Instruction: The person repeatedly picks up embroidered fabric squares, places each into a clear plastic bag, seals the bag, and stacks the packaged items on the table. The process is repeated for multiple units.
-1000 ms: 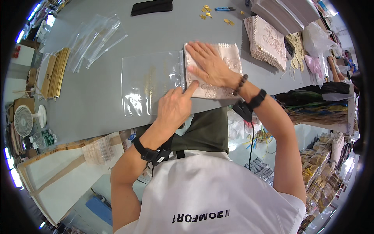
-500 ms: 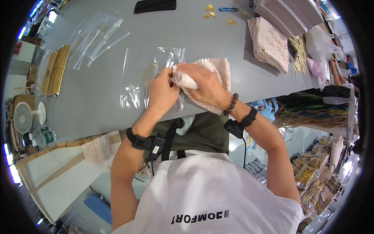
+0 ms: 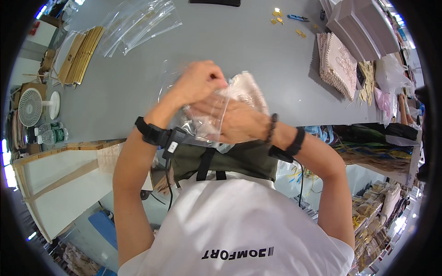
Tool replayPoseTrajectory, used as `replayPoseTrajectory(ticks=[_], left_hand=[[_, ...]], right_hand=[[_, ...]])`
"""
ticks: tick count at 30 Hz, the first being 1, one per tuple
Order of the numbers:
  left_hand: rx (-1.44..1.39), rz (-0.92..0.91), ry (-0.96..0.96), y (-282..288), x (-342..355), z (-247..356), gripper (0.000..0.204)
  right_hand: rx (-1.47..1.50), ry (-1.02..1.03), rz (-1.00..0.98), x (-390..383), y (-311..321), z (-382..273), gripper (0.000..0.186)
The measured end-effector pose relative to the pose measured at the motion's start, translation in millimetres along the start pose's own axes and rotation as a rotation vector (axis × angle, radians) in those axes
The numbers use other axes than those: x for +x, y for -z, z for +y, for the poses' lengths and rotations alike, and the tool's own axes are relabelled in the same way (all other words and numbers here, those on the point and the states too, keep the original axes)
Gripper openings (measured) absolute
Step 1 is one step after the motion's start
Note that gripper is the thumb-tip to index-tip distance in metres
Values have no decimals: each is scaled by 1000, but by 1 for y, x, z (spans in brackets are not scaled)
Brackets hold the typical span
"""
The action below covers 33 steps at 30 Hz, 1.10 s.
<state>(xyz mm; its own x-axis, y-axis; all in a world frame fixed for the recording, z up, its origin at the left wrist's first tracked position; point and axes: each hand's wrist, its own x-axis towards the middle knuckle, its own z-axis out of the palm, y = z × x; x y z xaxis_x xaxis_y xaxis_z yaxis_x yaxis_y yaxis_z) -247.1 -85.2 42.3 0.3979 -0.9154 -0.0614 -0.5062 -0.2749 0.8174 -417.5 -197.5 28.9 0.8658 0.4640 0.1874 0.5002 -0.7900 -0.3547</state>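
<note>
- Head view: the pale pink lace-edged cloth (image 3: 251,92) sits right between the hands, over the near part of the grey worktop (image 3: 294,87), partly behind the film of a clear plastic bag (image 3: 202,132).
- The bag's open edge faces right, toward the right hand (image 3: 244,120), which is the nearer one to the cloth; its blurred fingers stretch leftward past that edge, and I can't tell how firmly they grip.
- The left hand (image 3: 200,83) is curled nearly closed up by the bag's far corner, seemingly pinching the film.
- The cloth's bare part slants from the far side down toward the right wrist; its full long axis is hidden.
</note>
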Motion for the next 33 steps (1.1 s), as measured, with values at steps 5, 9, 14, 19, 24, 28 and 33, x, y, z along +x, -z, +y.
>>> replayPoseTrajectory(ticks=[5,9,14,19,24,28,33], left_hand=[[94,368,-284,-22,-43,18,13],[202,692,121,-9,-98,19,26],[-323,376,456,-34,-107,11,37],[-510,387,427,-47,-116,10,40],[-485,262,471,-52,-133,14,34],[-532,138,452,-55,-129,29,27],[-326,96,433,-9,-129,28,47]], right_hand=[[427,-231,21,36,-13,0,65],[-17,-406,383,29,-17,22,69],[-172,-530,370,59,-23,43,86],[-117,-561,379,85,-17,46,99],[-214,-561,349,58,-20,21,91],[-222,-505,298,87,-30,29,101],[-190,-427,279,119,-48,30,103]])
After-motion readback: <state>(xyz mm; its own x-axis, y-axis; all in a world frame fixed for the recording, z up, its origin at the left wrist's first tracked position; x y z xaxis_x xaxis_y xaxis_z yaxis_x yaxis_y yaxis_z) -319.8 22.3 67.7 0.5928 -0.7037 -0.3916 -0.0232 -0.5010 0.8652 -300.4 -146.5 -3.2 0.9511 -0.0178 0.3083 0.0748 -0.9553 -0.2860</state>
